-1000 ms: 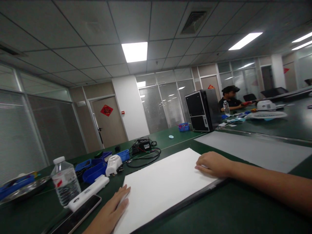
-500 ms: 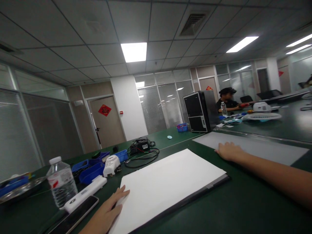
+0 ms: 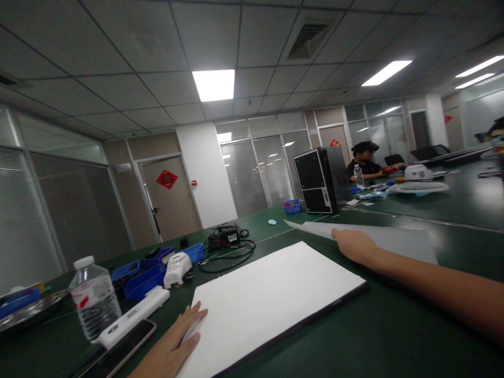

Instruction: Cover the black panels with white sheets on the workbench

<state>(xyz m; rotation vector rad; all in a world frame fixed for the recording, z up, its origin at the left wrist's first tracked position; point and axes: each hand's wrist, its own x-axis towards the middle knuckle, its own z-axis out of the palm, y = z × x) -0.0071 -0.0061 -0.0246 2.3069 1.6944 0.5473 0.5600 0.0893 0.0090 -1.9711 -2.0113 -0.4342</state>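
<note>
A large white board (image 3: 271, 299) with a dark underside lies flat on the green table (image 3: 386, 341) in front of me. My left hand (image 3: 173, 346) rests flat on its near left corner, fingers stretched out. My right hand (image 3: 352, 244) reaches past the board's far right corner and grips the edge of a grey sheet (image 3: 394, 239), which is lifted off the table and tilted.
On the left stand a water bottle (image 3: 92, 302), a white device (image 3: 134, 317), a phone (image 3: 118, 354), blue bins (image 3: 145, 273) and a cabled black box (image 3: 226, 239). Farther back are a black computer case (image 3: 317, 181) and a seated person (image 3: 364, 163).
My right hand left the white board, moved to the grey sheet behind it, took hold of its edge and lifted it. The left hand stayed on the board's corner.
</note>
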